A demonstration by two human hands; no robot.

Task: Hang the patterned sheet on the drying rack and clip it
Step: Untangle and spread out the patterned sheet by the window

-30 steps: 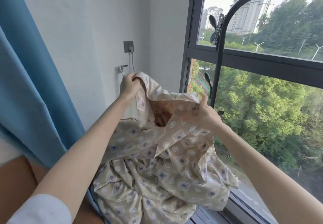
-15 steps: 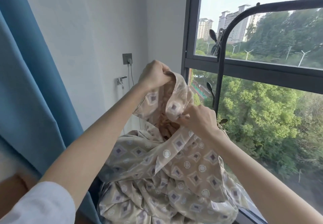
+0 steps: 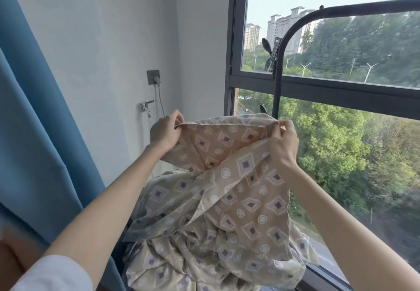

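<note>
The patterned sheet (image 3: pixel 227 199), beige with diamonds and circles, hangs bunched in front of me. Its top edge is stretched between both hands. My left hand (image 3: pixel 164 130) pinches the edge on the left, and my right hand (image 3: pixel 283 140) pinches it on the right. The black drying rack (image 3: pixel 278 81) rises just behind the right hand, its curved top bar running right across the window. A dark clip (image 3: pixel 270 55) is clamped on the rack's upright, well above the sheet. A second clip (image 3: pixel 263 108) peeks out just above the sheet's edge.
A blue curtain (image 3: pixel 38 131) hangs at the left. On the white wall are a socket with a plugged cable (image 3: pixel 154 77) and a tap (image 3: pixel 145 106). The dark window frame (image 3: pixel 234 63) stands behind the rack, with trees and towers outside.
Both hands have moved apart and spread the sheet's top edge flat between them; before, they held it bunched close together. The view has tilted slightly upward.
</note>
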